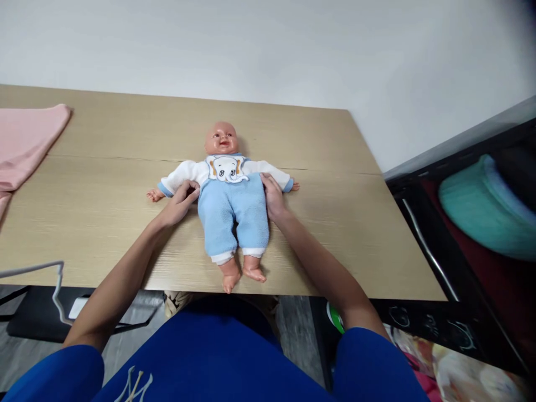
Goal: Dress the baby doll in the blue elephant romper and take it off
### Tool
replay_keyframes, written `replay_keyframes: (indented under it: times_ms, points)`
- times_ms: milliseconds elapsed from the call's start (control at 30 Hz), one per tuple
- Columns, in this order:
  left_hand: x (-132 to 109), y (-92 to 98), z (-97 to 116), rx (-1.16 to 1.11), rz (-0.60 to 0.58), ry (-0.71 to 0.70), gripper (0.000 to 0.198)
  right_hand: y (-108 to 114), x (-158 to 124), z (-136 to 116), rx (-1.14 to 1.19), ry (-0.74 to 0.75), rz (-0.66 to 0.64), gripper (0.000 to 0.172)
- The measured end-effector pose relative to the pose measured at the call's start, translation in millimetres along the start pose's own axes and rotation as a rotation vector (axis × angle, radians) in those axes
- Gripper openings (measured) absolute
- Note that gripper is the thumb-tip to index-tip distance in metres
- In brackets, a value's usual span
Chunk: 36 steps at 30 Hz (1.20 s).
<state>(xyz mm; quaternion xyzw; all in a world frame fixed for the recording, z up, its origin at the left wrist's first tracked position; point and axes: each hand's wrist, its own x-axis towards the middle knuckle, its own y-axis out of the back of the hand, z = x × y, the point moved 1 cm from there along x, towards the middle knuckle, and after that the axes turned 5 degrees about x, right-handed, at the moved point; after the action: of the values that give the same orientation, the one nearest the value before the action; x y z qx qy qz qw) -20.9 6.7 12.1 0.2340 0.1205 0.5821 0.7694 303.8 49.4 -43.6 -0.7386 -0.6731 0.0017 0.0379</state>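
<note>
A baby doll (234, 206) lies on its back on the wooden table (347, 234), its head toward the wall and its bare feet at the near edge. It wears a light blue and white outfit with an elephant bib (227, 169) on the chest. Both its arms stretch out sideways. My left hand (182, 202) is closed at the doll's side, under its sleeve, with the fingertips against the cloth. On the opposite side, my right hand (273, 196) grips the doll at the waist, its thumb side facing up and some fingers hidden behind the body.
Pink cloth (29, 139) lies at the table's left end. A white wall (251, 50) runs behind the table. To the right, a teal rounded object (486, 206) sits on a dark rack. A white cable or bar (58, 285) crosses the near left corner.
</note>
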Motion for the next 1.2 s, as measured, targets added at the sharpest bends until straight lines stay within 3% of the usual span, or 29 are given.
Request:
replay_keyframes:
  times_ms: [267,400,500,600,733,833,933,1000,1100,1200]
  points:
    - [3.5,-7.4,-9.7,-0.061,0.087,0.016,0.051,-6.0,-25.9,-13.4,-0.124,0.231,0.278,0.036]
    - [6.6,-9.2,-17.8,-0.137,0.184,0.033,0.048,-5.5,-53.8,-38.7,-0.262,0.463,0.325,0.029]
    - [11.3,-14.5,-22.1,-0.080,0.229,-0.006,0.043,-9.1,-85.3,-63.3,-0.332,0.605,0.187,0.021]
    - [16.6,-21.6,-22.7,0.104,0.277,-0.056,0.028,-12.1,-121.1,-84.4,-0.444,0.656,-0.072,0.017]
    - [10.9,-21.7,-15.0,0.416,0.349,-0.084,0.010,-8.4,-162.8,-96.3,-0.614,0.681,-0.405,0.034]
    - [-21.5,-18.0,3.7,0.534,0.393,-0.098,0.019,-1.9,-185.4,-93.3,-0.730,0.685,-0.559,0.060]
    - [-83.5,-26.7,33.0,0.519,0.384,-0.084,0.034,1.9,-201.6,-85.0,-0.843,0.649,-0.650,0.094]
    - [-131.6,-42.5,50.9,0.477,0.304,-0.077,0.046,0.9,-209.4,-78.8,-0.879,0.626,-0.682,0.107]
    - [-190.0,-71.1,63.2,0.410,0.132,-0.074,0.076,-5.6,-217.3,-70.8,-0.868,0.618,-0.671,0.106]
    - [-216.3,-86.4,56.8,0.384,0.113,-0.104,0.113,-15.3,-223.3,-64.4,-0.823,0.638,-0.603,0.099]
